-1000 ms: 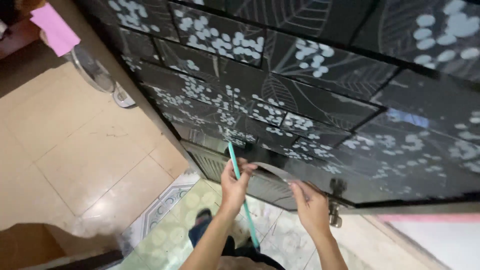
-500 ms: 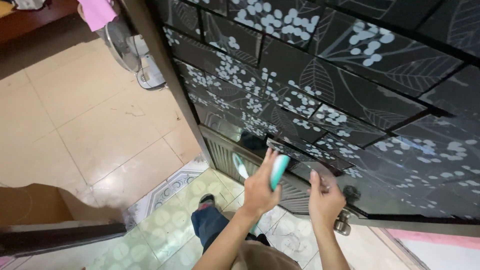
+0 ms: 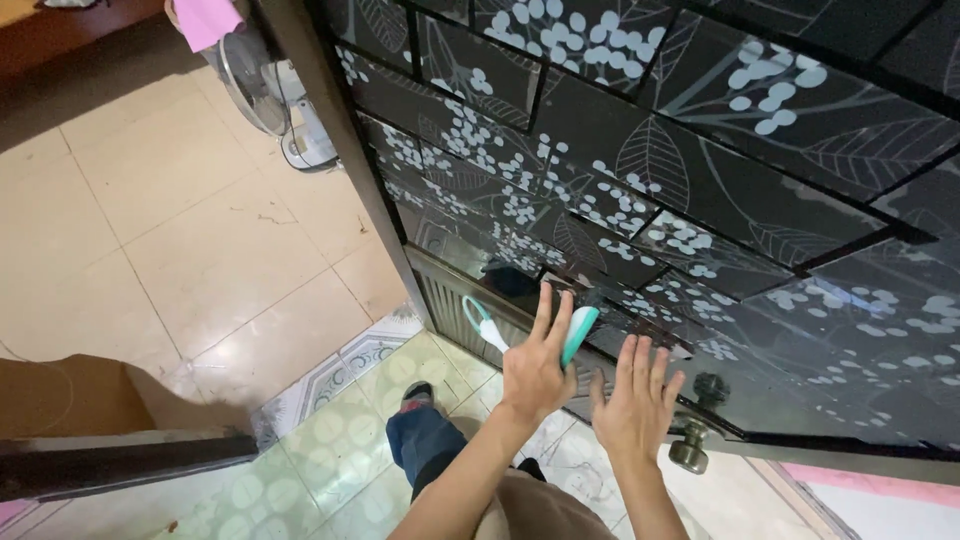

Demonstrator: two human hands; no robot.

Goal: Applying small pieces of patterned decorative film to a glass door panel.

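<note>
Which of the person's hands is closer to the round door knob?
The right hand. It is spread open just left of the door knob, not touching it. The left hand is farther left, holding a teal-and-white tool.

Single head camera looks steeply down, close on the patterned door (image 3: 700, 190) and floor (image 3: 180, 240).

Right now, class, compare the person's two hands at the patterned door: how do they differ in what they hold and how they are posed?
The left hand holds a teal and white brush against the door; the right hand holds nothing. The left hand sits higher, with fingers around the brush; the right hand sits lower, fingers spread, near the round knob. Both are bare and raised towards the door's dark, leaf-patterned glass.
</note>
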